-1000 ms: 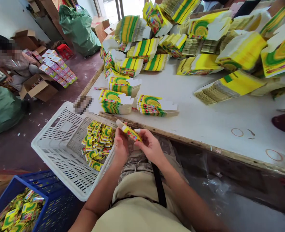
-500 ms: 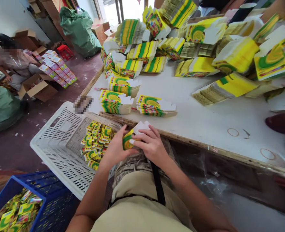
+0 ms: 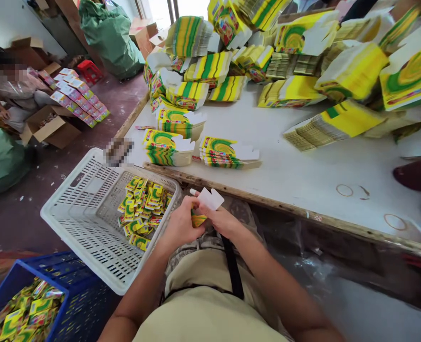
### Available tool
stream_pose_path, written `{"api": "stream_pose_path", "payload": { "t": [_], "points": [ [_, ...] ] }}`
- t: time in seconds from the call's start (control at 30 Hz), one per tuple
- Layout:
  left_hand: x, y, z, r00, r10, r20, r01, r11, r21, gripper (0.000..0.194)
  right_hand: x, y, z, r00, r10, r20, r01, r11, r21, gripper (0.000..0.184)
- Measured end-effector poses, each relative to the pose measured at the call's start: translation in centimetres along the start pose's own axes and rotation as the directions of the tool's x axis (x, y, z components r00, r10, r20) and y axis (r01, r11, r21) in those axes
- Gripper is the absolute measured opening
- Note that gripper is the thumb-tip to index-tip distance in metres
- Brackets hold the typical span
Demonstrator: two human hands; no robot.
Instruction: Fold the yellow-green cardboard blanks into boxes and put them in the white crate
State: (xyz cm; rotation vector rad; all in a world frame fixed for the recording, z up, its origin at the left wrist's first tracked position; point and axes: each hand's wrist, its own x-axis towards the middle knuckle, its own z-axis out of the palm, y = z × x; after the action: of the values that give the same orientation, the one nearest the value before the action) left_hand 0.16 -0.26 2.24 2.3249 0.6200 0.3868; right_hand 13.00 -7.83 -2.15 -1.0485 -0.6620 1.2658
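Blue crate (image 3: 84,294), near the floor at my far left: holds yellow-and-green packets (image 3: 35,311). Beyond it, one co-worker (image 3: 18,92), seated; beside them, an open cardboard box (image 3: 50,128) and stacked pink-and-white boxes (image 3: 84,102). White slatted basket (image 3: 85,228), against the table's corner: a heap of small yellow cartons (image 3: 139,213) toward its right side. Two neat carton stacks (image 3: 169,148), one behind the other, near the table's left edge.

Left hand (image 3: 182,221): fingers curled round one yellow carton (image 3: 198,221), white flaps upright, held over the lap just off the table edge. Right hand (image 3: 223,219): closed in on the same carton from the other side, touching the flaps; its fingertips partly hidden. White table (image 3: 239,123): a small fanned set (image 3: 217,152), then a large pile of bundled flat cartons (image 3: 353,71). Farther right, two loose rubber bands (image 3: 344,184).
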Motion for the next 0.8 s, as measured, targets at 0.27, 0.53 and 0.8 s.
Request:
{"api": "stream_pose_path", "payload": {
  "t": [0.27, 0.53, 0.8],
  "points": [
    [0.5, -1.4, 0.6, 0.998, -0.021, -0.052, 0.023, 0.999, 0.036, 0.087, -1.2, -0.6, 0.3, 0.892, -0.453, -0.002, 0.368, 0.726, -0.580, 0.046],
    [-0.9, -2.0, -0.9, 0.986, -0.003, -0.165, 0.034, 0.982, 0.188, 0.058, -1.2, -0.7, -0.9, 0.896, -0.420, 0.147, 0.382, 0.556, -0.738, 0.054],
    [-0.1, -1.5, -2.9, 1.000, 0.012, -0.015, -0.011, 0.997, 0.076, 0.055, -1.2, -3.6, -3.4, 0.877, -0.347, 0.331, 0.472, 0.496, -0.729, 0.021]
  ]
}}
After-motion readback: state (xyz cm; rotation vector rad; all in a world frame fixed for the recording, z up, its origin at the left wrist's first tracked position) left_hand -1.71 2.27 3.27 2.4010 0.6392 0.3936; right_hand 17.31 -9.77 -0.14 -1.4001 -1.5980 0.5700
